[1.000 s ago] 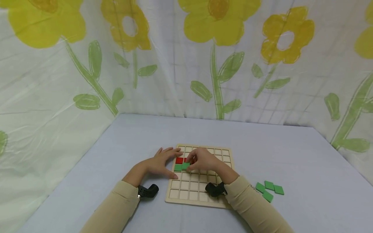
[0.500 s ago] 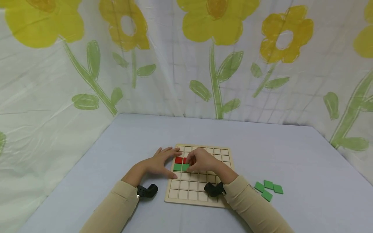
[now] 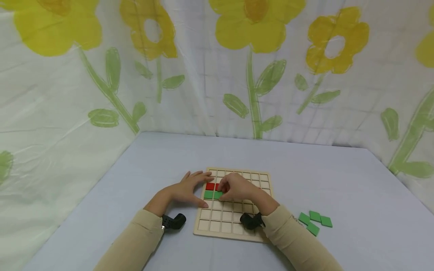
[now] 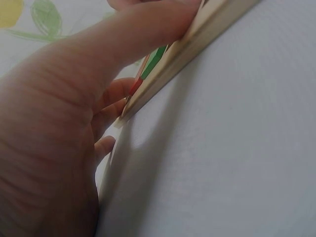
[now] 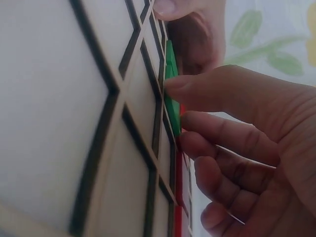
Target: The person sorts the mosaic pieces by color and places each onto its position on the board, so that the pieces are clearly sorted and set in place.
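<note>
A wooden grid board point(image 3: 222, 236) lies on the table in the head view. My left hand point(image 3: 185, 192) rests at its left edge, thumb and fingers spread apart. Over the board's upper left part, my right hand point(image 3: 239, 187) pinches a green square tile point(image 5: 173, 108) between thumb and index finger. That tile sits in the second cell of its row, right of another green tile point(image 3: 208, 194). Behind them runs a row with red tiles point(image 3: 210, 186), partly hidden by the right hand. The left wrist view shows the thumb point(image 4: 163, 22) against the board's rim.
Several loose green tiles point(image 3: 315, 216) lie on the table point(image 3: 339, 180) to the right of the board, near the right sleeve point(image 3: 288, 233). A flower-printed curtain point(image 3: 203, 75) hangs behind the table. Each wrist wears a black camera mount point(image 3: 174, 221).
The second green tile sat skewed over its cell a second ago and now lies in line with the first. My right fingers stay at it; the left hand barely moves.
</note>
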Motion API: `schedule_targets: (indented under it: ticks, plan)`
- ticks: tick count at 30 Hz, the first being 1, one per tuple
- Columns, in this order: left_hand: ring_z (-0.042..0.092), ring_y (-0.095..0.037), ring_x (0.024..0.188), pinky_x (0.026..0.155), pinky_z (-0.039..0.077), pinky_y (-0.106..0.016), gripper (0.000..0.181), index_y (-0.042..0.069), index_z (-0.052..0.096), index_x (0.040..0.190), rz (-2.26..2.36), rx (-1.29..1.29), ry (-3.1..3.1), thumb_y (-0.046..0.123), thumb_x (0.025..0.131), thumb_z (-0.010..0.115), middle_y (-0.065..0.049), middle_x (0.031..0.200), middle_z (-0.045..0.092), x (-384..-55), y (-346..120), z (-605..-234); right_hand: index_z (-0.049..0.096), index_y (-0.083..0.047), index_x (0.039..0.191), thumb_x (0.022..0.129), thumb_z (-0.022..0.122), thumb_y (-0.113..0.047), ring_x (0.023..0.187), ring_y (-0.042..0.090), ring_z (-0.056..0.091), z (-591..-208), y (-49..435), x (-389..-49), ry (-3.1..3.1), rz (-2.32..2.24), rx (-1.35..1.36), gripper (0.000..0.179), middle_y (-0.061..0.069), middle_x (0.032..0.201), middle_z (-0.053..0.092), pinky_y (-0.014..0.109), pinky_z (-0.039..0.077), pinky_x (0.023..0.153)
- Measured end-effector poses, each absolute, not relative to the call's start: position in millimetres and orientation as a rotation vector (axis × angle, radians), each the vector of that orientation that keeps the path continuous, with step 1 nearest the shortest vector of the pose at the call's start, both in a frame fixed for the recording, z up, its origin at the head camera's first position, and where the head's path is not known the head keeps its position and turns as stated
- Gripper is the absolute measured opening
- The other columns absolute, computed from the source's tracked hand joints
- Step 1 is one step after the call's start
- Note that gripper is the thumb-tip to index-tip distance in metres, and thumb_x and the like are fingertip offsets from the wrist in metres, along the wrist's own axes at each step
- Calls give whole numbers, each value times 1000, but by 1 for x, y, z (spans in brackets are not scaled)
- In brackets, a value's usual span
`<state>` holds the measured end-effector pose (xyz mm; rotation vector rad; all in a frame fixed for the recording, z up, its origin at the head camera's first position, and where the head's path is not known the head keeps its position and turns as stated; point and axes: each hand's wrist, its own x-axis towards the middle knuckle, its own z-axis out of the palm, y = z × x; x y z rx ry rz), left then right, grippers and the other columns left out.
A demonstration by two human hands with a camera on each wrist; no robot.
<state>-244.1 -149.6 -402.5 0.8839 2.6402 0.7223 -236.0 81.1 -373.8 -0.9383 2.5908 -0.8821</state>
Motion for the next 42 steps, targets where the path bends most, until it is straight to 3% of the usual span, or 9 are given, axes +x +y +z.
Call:
schedule_targets:
  ticks: [18,26,33,42]
  plan:
    - [7,-27,146,116,-6,-53,89,26,34,144,695,888,2663,50,69,75,3,157,18,-243,-147,-400,68,-5,102,79,74,-21,82,15,51,-340,143,-233,2687,-956,-865,29,11,102,65,28,46,69]
    - [7,-27,146,116,-6,-53,88,26,35,144,705,892,2655,50,69,76,1,157,19,-243,-147,-400,68,-3,106,81,72,-24,83,14,51,-346,168,-226,2599,-1077,-853,32,14,102,65,26,44,68]
    - [8,-28,146,116,-6,-53,89,25,35,144,707,889,2658,50,69,75,2,156,19,-242,-149,-401,68,-8,105,84,69,-29,82,8,52,-347,185,-211,2617,-1101,-892,30,4,98,66,21,41,67]
    - [8,-27,145,116,-6,-53,88,25,36,144,706,889,2660,51,69,75,0,156,21,-243,-147,-404,68,-7,104,86,67,-23,79,4,51,-359,222,-192,2622,-1162,-917,24,10,98,66,21,40,64]
